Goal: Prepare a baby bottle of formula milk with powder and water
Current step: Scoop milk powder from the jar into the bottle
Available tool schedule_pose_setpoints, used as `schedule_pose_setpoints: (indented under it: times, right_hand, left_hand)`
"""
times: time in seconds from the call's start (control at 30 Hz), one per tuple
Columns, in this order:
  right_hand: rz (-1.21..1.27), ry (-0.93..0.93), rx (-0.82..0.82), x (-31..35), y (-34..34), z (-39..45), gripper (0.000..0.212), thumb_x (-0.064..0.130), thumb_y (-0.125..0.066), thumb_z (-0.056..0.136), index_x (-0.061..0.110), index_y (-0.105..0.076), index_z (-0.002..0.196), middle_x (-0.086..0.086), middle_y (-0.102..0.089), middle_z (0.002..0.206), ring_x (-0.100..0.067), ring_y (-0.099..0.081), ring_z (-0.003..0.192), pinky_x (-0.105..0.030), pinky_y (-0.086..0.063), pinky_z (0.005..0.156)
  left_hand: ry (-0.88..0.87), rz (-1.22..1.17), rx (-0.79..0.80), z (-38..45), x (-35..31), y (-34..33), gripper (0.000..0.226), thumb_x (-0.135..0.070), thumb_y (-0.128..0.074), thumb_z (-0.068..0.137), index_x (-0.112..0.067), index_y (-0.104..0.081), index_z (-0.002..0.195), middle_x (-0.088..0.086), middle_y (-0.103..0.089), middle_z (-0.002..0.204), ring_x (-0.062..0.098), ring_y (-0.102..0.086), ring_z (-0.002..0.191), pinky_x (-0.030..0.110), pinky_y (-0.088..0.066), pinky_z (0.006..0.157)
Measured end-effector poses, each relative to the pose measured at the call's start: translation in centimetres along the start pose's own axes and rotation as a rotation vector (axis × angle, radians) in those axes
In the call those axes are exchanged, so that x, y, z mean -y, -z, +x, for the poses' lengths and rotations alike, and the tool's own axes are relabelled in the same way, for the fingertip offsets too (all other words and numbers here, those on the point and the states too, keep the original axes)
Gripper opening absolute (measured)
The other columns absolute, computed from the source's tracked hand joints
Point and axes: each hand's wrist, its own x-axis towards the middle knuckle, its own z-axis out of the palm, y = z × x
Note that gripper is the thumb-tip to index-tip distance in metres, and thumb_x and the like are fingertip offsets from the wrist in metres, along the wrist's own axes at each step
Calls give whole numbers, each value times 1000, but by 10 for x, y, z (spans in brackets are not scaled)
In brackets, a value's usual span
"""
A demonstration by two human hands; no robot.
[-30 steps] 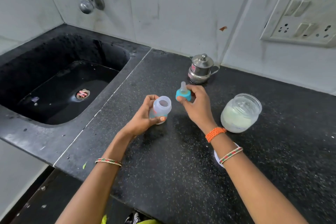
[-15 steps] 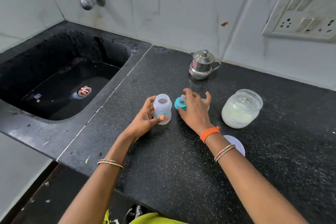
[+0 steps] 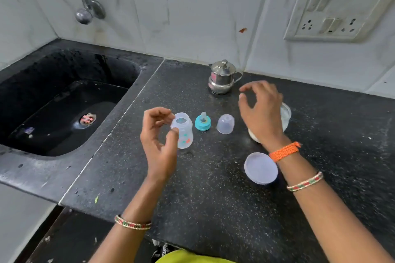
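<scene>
While both hands hang empty mid-frame, the left hand [image 3: 159, 141] curls loosely beside the open baby bottle [image 3: 183, 130] standing on the counter [image 3: 213, 198]. Right of it sit the teal teat ring [image 3: 203, 121] and clear cap [image 3: 225, 124]. Fingers spread, the right hand [image 3: 261, 113] hovers over the powder jar [image 3: 285, 115]; no readable writing anywhere.

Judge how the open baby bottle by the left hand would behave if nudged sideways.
The baby bottle looks empty and thin-walled, so it is probably very light. Standing upright on the smooth counter, it would likely slide or tip easily. Once tipped, its round body would probably roll.
</scene>
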Motion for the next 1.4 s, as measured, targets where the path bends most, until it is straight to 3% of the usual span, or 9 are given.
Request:
schedule_pose_setpoints:
  times: [0.2, 0.3, 0.5, 0.67, 0.83, 0.97, 1.13, 1.3, 1.4]
  right_hand:
    - [-96, -450, 283, -46, 63, 28, 13, 24, -60, 79, 22, -72, 73, -1, -72, 91, -30, -61, 100, -48, -49, 91]
    - [-176, -585, 525, -56, 78, 39, 11, 17, -66, 81, 12, -77, 84, -7, -72, 93, -24, -63, 92, -35, -50, 87]
    - [-353, -694, 910, -49, 76, 56, 27, 28, -67, 84, 2, -68, 90, -11, -58, 77, -26, -56, 70, -31, -47, 60]
    - [-659, -539, 965, -29, 63, 62, 30, 40, -65, 84, 13, -54, 80, -6, -58, 84, -26, -63, 91, -37, -50, 86]
    - [-669, -550, 1066, -25, 55, 63, 34, 38, -71, 81, 12, -55, 96, -9, -63, 94, -27, -66, 97, -40, -52, 93]
    - [-590, -527, 961, -27, 63, 60, 26, 26, -72, 82, 12, -53, 93, -7, -57, 84, -25, -61, 84, -39, -52, 90]
    - [-520, -416, 643, -36, 69, 39, 17, 15, -62, 89, 8, -63, 105, -10, -64, 100, -29, -59, 86, -37, -46, 74]
    - [-539, -235, 342, -31, 75, 9, 11, 19, -69, 85, 10, -70, 91, -10, -65, 103, -32, -57, 100, -43, -50, 77]
    - [-541, -202, 293, -28, 76, 1, 12, 21, -69, 85, 12, -70, 93, -10, -65, 102, -30, -60, 95, -39, -50, 72]
  left_hand:
    - [141, -28, 404, -1, -2, -81, 33, -3, -50, 75, -25, -54, 100, -14, -60, 93, 3, -58, 87, 20, -48, 76]
    - [213, 28, 593, 6, 13, -115, 39, -9, -52, 73, -19, -50, 111, -7, -58, 107, 0, -55, 95, 18, -48, 78]
    - [280, 196, 961, 17, 51, -159, 87, -6, -69, 75, -14, -19, 146, 5, -26, 153, 18, -27, 140, 29, -24, 112]
    - [316, 222, 1034, 19, 67, -172, 114, -19, -84, 69, -19, -4, 150, 5, -20, 157, 16, -27, 141, 27, -25, 112]
    - [290, 219, 1028, 15, 76, -170, 93, -29, -85, 65, -22, -31, 141, 0, -55, 132, 14, -55, 118, 43, -45, 104]
    - [257, 201, 966, 9, 78, -165, 89, -33, -85, 64, -25, -35, 138, -5, -55, 130, 12, -54, 118, 40, -46, 103]
    - [206, 159, 904, -1, 76, -156, 84, -21, -85, 68, -28, -35, 135, -15, -48, 126, -4, -48, 114, 14, -37, 98]
    - [198, 122, 842, -11, 76, -147, 86, -26, -85, 67, -26, -35, 137, -8, -48, 135, 1, -46, 124, 29, -40, 107]
    - [190, 109, 827, -15, 74, -144, 84, -24, -85, 68, -27, -34, 135, -9, -48, 133, -1, -46, 124, 20, -39, 105]
